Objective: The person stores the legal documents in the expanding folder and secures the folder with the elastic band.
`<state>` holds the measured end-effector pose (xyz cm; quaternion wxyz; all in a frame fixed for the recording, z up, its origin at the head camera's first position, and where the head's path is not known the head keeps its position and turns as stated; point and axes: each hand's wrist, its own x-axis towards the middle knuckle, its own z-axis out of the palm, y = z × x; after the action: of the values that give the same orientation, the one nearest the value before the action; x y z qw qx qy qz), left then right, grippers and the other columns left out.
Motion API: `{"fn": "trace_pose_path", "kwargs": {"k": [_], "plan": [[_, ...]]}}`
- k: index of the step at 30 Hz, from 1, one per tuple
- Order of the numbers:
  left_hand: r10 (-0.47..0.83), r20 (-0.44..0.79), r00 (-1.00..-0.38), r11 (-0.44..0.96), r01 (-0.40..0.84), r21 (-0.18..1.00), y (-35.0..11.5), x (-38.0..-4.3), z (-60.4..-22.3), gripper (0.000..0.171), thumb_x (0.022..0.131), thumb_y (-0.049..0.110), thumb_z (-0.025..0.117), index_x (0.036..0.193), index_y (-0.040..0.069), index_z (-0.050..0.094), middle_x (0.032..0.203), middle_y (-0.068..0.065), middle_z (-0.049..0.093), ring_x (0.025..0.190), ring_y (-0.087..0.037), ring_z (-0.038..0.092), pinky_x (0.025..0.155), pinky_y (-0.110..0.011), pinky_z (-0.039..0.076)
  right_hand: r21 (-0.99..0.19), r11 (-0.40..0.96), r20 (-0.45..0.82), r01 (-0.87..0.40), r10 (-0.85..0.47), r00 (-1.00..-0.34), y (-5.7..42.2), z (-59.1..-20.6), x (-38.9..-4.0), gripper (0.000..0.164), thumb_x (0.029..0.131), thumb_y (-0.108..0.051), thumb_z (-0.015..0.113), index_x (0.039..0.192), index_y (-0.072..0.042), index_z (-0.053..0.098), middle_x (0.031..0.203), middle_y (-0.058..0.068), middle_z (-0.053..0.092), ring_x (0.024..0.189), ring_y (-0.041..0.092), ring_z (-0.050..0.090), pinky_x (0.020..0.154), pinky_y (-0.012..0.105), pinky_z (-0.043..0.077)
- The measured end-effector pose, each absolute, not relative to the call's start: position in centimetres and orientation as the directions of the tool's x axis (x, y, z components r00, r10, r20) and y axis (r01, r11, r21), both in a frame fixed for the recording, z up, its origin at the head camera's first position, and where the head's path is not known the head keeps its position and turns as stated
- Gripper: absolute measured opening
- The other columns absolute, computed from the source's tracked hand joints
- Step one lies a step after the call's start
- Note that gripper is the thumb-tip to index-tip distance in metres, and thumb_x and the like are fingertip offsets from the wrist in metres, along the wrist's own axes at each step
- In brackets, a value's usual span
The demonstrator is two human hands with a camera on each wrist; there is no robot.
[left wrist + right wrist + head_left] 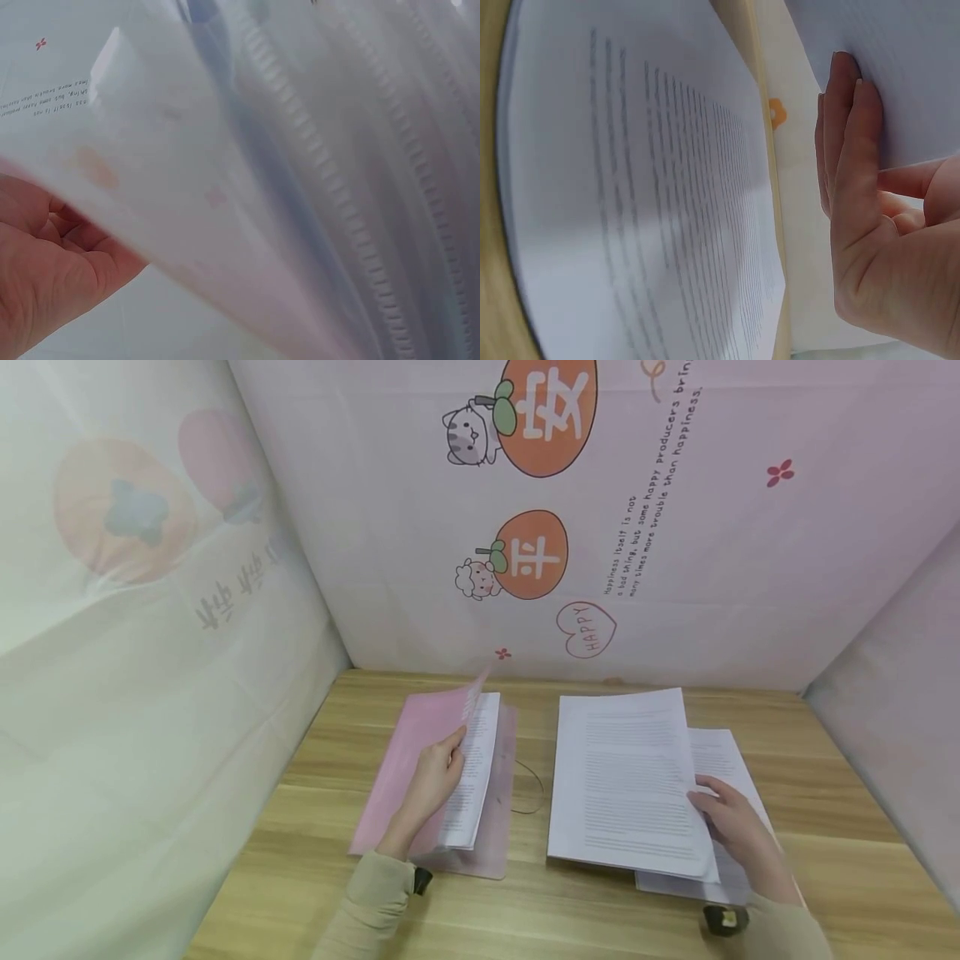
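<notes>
A pink folder [420, 727] lies partly open on the left of the table. My left hand [431, 781] pinches the edge of its raised cover between thumb and fingers. Printed sheets [480, 768] show inside it, and in the left wrist view translucent plastic pockets [330, 180] spread beside the hand. To the right, my right hand [738, 827] grips the right edge of a stack of printed paper [630, 777], thumb on one face and fingers on the other. Another paper stack [716, 752] lies under and right of it, close below the hand in the right wrist view.
A thin dark cord [538, 785] curves out from the folder's right side on the wooden table [480, 918]. Printed cloth [420, 527] hangs behind the table, and pale cloth walls [187, 693] stand at both sides. Black bands [723, 920] are worn at the wrists.
</notes>
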<state>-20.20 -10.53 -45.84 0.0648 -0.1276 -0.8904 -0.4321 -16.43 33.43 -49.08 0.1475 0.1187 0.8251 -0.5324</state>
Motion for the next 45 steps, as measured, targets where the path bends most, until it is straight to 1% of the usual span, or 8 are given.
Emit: {"fn": "trace_pose_path", "kwargs": {"k": [3, 5, 15, 23, 31, 34, 40, 45], "plan": [[0.167, 0.231, -0.959, 0.595, 0.285, 0.752, -10.5, -20.2, -45.9, 0.046, 0.093, -0.002, 0.042, 0.138, -0.011, 0.050, 0.058, 0.003, 0.037, 0.043, -0.002, 0.023, 0.039, -0.012, 0.021, -0.834, 0.423, -0.375, 0.355, 0.038, -0.926, 32.9, -49.0, -16.7, 0.062, 0.106, -0.025, 0.036, 0.154, 0.009, 0.016, 0.133, 0.033, 0.050, 0.085, -0.002, 0.060, 0.074, 0.024, 0.055], [0.164, 0.242, -0.956, 0.596, 0.292, 0.748, -10.5, -20.2, -45.9, 0.046, 0.093, -0.003, 0.042, 0.137, -0.011, 0.051, 0.059, 0.003, 0.037, 0.042, -0.001, 0.022, 0.039, -0.012, 0.020, -0.829, 0.432, -0.378, 0.357, 0.039, -0.925, 32.6, -49.0, -16.8, 0.063, 0.106, -0.026, 0.035, 0.154, 0.009, 0.015, 0.141, 0.036, 0.042, 0.087, -0.002, 0.059, 0.074, 0.023, 0.055], [0.155, 0.251, -0.955, 0.601, 0.293, 0.743, -10.5, -20.3, -45.9, 0.045, 0.093, -0.003, 0.044, 0.137, -0.010, 0.052, 0.057, 0.003, 0.037, 0.042, 0.002, 0.019, 0.040, -0.013, 0.020, -0.817, 0.444, -0.385, 0.367, 0.053, -0.921, 31.1, -49.2, -17.6, 0.063, 0.105, -0.028, 0.037, 0.154, 0.007, 0.019, 0.142, 0.035, 0.041, 0.090, 0.004, 0.060, 0.075, 0.024, 0.054], [0.149, 0.222, -0.963, 0.584, 0.267, 0.767, -10.5, -20.3, -45.8, 0.047, 0.093, -0.002, 0.043, 0.139, -0.010, 0.049, 0.063, -0.010, 0.056, 0.041, -0.001, 0.019, 0.038, -0.013, 0.021, -0.822, 0.439, -0.387, 0.364, 0.039, -0.921, 30.2, -49.5, -17.9, 0.061, 0.106, -0.028, 0.037, 0.154, 0.005, 0.021, 0.142, 0.034, 0.043, 0.091, 0.006, 0.061, 0.075, 0.026, 0.054], [0.146, 0.215, -0.966, 0.580, 0.259, 0.772, -10.5, -20.3, -45.7, 0.046, 0.094, -0.001, 0.043, 0.139, -0.010, 0.050, 0.063, -0.012, 0.057, 0.041, -0.002, 0.019, 0.039, -0.013, 0.021, -0.837, 0.417, -0.383, 0.354, 0.016, -0.924, 29.2, -49.8, -18.1, 0.060, 0.105, -0.025, 0.039, 0.154, 0.005, 0.022, 0.140, 0.034, 0.046, 0.089, 0.006, 0.060, 0.074, 0.025, 0.053], [0.145, 0.207, -0.968, 0.582, 0.252, 0.773, -10.6, -20.3, -45.8, 0.046, 0.094, -0.001, 0.043, 0.139, -0.010, 0.049, 0.061, -0.009, 0.055, 0.041, -0.003, 0.020, 0.038, -0.013, 0.021, -0.844, 0.406, -0.382, 0.352, 0.008, -0.924, 28.6, -49.8, -18.2, 0.060, 0.105, -0.025, 0.039, 0.154, 0.006, 0.023, 0.141, 0.034, 0.045, 0.091, 0.006, 0.061, 0.076, 0.025, 0.053], [0.148, 0.218, -0.965, 0.589, 0.263, 0.764, -10.6, -20.3, -45.8, 0.047, 0.094, -0.001, 0.044, 0.139, -0.010, 0.049, 0.053, 0.003, 0.039, 0.041, -0.003, 0.021, 0.039, -0.013, 0.020, -0.841, 0.403, -0.391, 0.360, 0.006, -0.920, 27.5, -49.9, -18.6, 0.060, 0.104, -0.025, 0.040, 0.154, 0.004, 0.024, 0.145, 0.033, 0.042, 0.097, 0.008, 0.061, 0.078, 0.024, 0.052], [0.149, 0.237, -0.960, 0.590, 0.278, 0.758, -10.7, -20.4, -45.9, 0.047, 0.093, -0.002, 0.044, 0.138, -0.010, 0.050, 0.054, 0.001, 0.044, 0.042, -0.002, 0.019, 0.039, -0.013, 0.020, -0.846, 0.402, -0.382, 0.349, -0.002, -0.924, 26.7, -50.0, -18.8, 0.060, 0.104, -0.025, 0.040, 0.154, 0.005, 0.023, 0.144, 0.034, 0.044, 0.099, 0.009, 0.062, 0.080, 0.025, 0.053]]}}
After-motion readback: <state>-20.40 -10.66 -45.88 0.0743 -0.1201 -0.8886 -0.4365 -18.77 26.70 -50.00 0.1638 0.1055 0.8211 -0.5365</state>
